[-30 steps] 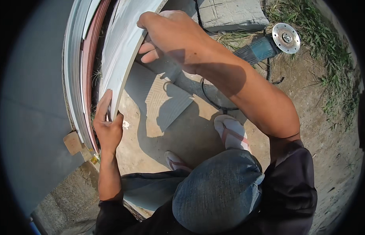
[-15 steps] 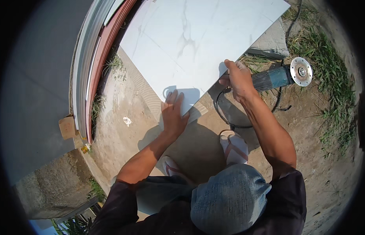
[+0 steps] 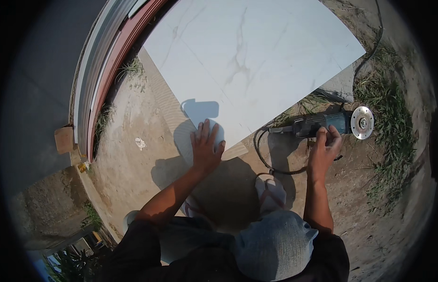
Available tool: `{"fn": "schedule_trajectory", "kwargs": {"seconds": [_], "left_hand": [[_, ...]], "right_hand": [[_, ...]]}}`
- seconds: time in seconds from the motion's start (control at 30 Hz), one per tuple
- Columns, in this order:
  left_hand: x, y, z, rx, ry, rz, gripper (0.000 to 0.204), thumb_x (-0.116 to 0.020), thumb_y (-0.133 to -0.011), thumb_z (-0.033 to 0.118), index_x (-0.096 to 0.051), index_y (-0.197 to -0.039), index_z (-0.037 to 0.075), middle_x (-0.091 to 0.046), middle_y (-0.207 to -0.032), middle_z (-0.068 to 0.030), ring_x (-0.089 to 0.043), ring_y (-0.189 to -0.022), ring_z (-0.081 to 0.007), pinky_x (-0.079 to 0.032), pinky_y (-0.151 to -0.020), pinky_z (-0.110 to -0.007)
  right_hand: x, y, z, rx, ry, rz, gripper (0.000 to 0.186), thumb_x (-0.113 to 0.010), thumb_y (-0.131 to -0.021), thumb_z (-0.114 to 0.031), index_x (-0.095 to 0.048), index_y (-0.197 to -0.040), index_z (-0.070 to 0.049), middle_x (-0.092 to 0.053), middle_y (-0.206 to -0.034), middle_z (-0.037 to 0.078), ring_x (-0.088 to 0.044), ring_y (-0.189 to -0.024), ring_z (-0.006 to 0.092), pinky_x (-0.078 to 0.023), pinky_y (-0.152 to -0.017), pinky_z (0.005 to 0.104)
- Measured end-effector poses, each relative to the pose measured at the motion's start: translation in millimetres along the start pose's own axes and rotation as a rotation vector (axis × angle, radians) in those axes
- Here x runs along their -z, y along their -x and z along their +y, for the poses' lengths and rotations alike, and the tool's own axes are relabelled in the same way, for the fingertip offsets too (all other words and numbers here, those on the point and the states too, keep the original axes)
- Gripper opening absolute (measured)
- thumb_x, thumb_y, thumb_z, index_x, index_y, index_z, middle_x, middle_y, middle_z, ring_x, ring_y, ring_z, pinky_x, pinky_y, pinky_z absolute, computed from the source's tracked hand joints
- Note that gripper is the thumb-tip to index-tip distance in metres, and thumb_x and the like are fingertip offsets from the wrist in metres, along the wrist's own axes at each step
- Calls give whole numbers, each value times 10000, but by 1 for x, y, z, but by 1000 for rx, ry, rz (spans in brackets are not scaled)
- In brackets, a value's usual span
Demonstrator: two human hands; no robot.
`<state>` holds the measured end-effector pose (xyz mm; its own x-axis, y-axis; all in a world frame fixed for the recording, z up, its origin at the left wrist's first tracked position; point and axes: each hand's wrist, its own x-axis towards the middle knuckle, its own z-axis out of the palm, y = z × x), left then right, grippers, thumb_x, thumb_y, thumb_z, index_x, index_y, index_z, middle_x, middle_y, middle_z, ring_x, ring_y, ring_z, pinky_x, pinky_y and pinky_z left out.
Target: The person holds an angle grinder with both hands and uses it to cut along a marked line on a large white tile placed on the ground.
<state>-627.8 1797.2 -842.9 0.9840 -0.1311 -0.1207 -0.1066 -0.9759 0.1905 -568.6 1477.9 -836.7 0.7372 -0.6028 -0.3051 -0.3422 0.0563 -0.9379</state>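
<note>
The left hand (image 3: 207, 149) is lying spread on the near corner of the marble-patterned tile (image 3: 270, 61); the right hand (image 3: 324, 154) is meeting the angle grinder (image 3: 305, 127), grip unclear.

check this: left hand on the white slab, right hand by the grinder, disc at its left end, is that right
No: the head view shows the disc at the right end of the grinder, not the left. The left hand is on the white slab, the right hand by the grinder.
</note>
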Motion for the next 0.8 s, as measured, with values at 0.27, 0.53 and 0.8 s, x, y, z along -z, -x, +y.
{"fn": "schedule_trajectory", "kwargs": {"seconds": [0.27,0.53,0.8], "left_hand": [[-1,-83,34,58,42,95,682,-495,-981,382,-250,-1531,62,-129,-1597,-240,-107,-1475,-437,-66,-1147,-649],[-1,-3,102,-372,371,-282,660,-522,-957,451,-368,-1484,86,-229,-1589,-167,-202,-1479,-334,-210,-1201,-463],[48,19,80,-201,777,-486,342,-562,-980,289,-608,-1187,21,-612,-1227,-190,-579,-1194,-288,-477,-996,-413]], "right_hand": [[46,-82,34,-506,-155,39,670,-763,-833,-480,-518,-1189,31,-603,-1050,113,-640,-890,219,-556,-688,380],[-23,-88,3,-544,-3,405,800,-793,-790,-466,-519,-1166,185,-620,-1167,241,-656,-966,307,-575,-826,458],[35,-46,9,-273,-469,-94,426,-632,-956,-327,-616,-1083,79,-659,-1000,136,-660,-859,236,-565,-727,383]]}}
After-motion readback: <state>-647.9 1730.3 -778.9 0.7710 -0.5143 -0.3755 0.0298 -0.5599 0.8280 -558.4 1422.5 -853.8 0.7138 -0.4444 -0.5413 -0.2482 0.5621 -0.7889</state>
